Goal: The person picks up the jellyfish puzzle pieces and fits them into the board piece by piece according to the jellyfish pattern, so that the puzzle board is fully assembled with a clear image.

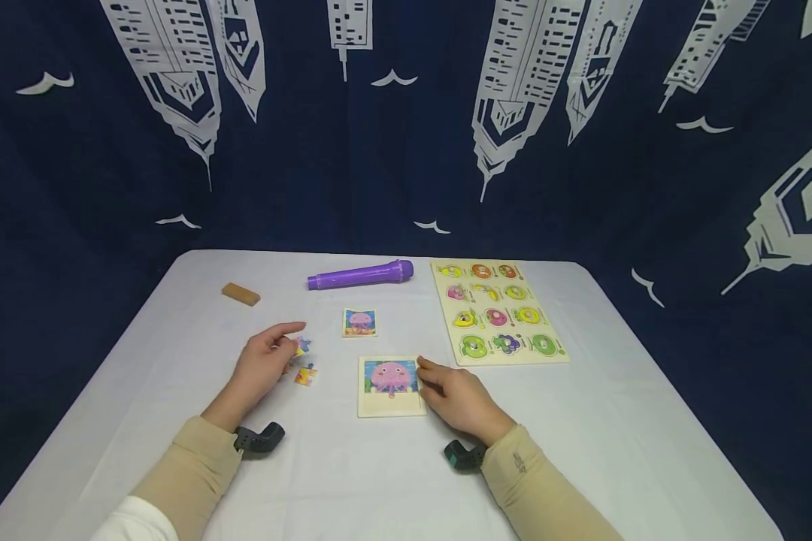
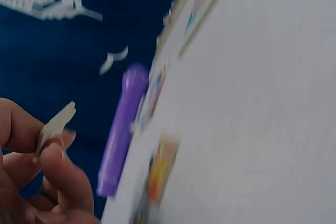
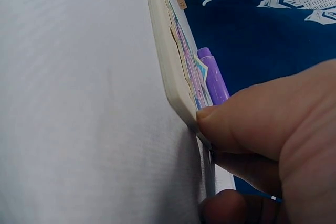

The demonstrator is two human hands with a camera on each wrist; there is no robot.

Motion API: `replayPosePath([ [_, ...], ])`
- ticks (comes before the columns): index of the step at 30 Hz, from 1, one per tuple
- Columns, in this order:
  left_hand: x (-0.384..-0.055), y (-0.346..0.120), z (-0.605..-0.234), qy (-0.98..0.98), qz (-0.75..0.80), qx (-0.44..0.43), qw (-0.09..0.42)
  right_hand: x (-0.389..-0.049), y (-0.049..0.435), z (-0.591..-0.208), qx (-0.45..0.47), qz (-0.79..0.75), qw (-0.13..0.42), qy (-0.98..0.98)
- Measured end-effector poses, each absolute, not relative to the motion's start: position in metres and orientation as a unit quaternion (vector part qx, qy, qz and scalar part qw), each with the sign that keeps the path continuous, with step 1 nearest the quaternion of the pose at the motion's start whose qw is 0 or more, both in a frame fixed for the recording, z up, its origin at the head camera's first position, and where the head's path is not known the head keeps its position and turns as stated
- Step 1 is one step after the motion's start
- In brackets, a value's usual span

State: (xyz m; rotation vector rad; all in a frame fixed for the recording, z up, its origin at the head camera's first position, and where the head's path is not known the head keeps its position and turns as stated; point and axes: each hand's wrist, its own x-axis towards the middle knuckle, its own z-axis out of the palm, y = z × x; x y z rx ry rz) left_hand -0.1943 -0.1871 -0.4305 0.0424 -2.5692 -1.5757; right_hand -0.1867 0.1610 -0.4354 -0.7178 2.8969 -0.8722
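My left hand [image 1: 259, 366] pinches a small jigsaw piece [image 2: 59, 121] between thumb and fingers, raised above the table in the left wrist view. Below those fingers lies another jigsaw piece [image 1: 305, 376] with yellow and orange print. My right hand [image 1: 462, 396] grips the right edge of a square puzzle board [image 1: 392, 406], its thumb on the rim in the right wrist view. On the board, a pink octopus picture [image 1: 390, 374] fills the upper part, while the lower strip is plain cream. Just behind it is a small picture card [image 1: 359, 323] with a similar pink figure.
A purple microphone-shaped stick [image 1: 360, 275] lies at the back of the white table [image 1: 352, 481]. To its left is a small brown block [image 1: 240, 294]. A large fruit puzzle board [image 1: 477, 304] lies at the back right. A dark blue curtain [image 1: 379, 165] hangs behind.
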Motion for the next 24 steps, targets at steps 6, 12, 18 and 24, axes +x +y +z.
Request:
replayPosePath([
  [6, -0.178, -0.145, -0.422, -0.803, -0.595, -0.018, -0.02, -0.186, 0.16, -0.435, -0.231, -0.278, 0.013, 0.932],
  [12, -0.165, -0.113, -0.426, -0.809, -0.581, -0.074, -0.046, -0.185, 0.16, -0.437, -0.234, -0.275, 0.02, 0.932],
  [18, -0.163, -0.089, -0.427, -0.852, -0.509, -0.111, -0.038, -0.185, 0.16, -0.437, -0.234, -0.276, 0.014, 0.932],
  [24, -0.167, -0.065, -0.425, -0.879, -0.457, -0.133, -0.034, -0.186, 0.158, -0.437, -0.236, -0.282, 0.004, 0.93],
])
